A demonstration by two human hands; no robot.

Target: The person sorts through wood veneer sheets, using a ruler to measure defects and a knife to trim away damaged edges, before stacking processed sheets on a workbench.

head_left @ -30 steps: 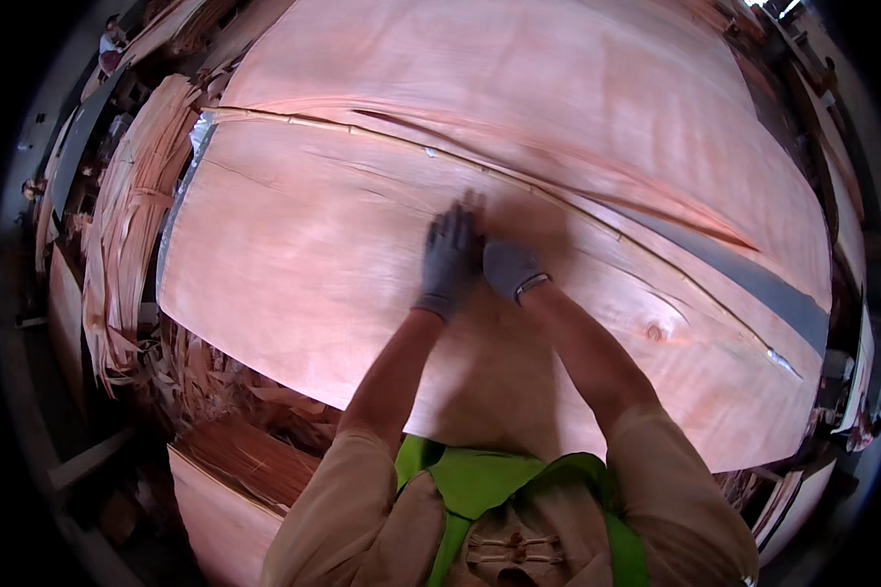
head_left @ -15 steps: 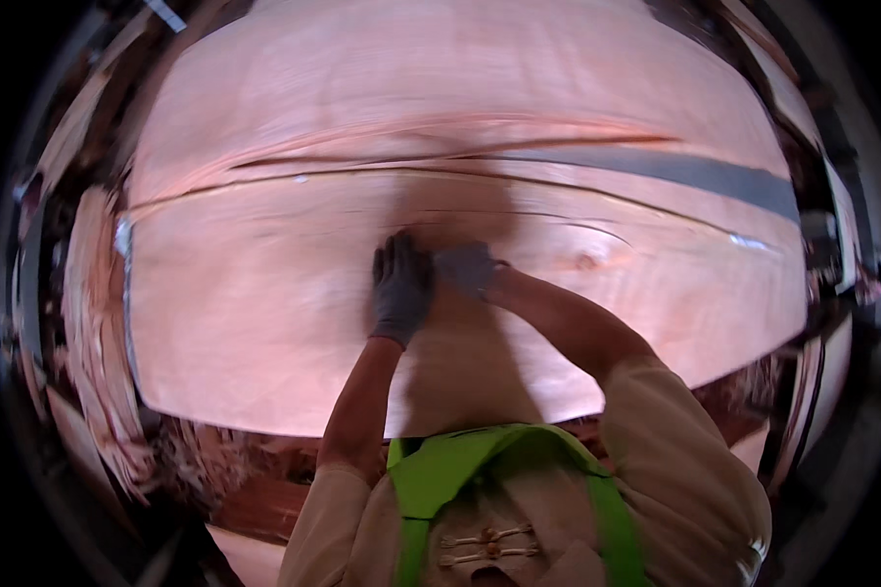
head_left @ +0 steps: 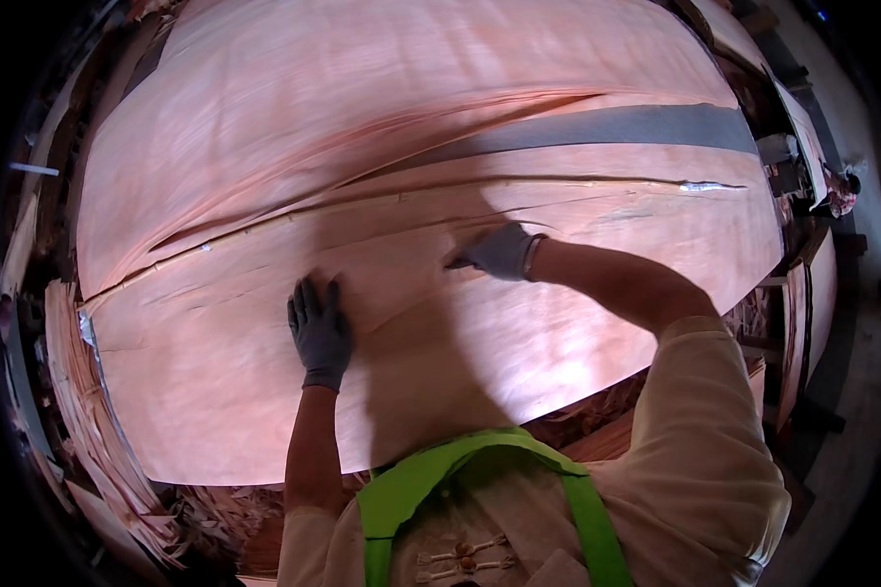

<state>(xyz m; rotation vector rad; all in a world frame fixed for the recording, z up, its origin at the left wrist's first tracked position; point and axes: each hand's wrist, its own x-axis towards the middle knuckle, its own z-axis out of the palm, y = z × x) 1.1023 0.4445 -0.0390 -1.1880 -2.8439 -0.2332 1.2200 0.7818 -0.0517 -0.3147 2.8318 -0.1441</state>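
Observation:
A wide, thin pinkish wood veneer sheet (head_left: 215,391) spreads before me, with cracks in its grain. My left hand (head_left: 321,335), in a grey glove, lies flat on it with the fingers spread. To the right and a little farther off, my gloved right hand (head_left: 504,251) rests on the same sheet beside a long crack. Its fingers are curled and point left; whatever may be between them is hidden. Beyond both hands a long thin stick (head_left: 401,194) runs across the sheet, with silvery wrapping at its right end.
Past the stick lies another veneer sheet (head_left: 362,59), its near edge rippled. A grey strip (head_left: 636,127) shows in the gap. Stacked veneer edges (head_left: 73,382) stand at the left, and scraps (head_left: 230,504) lie below the near edge. More boards (head_left: 820,293) are at the right.
My hands have moved apart: the left toward the lower left, the right to the right. The view has turned, so the sheet and stick appear tilted.

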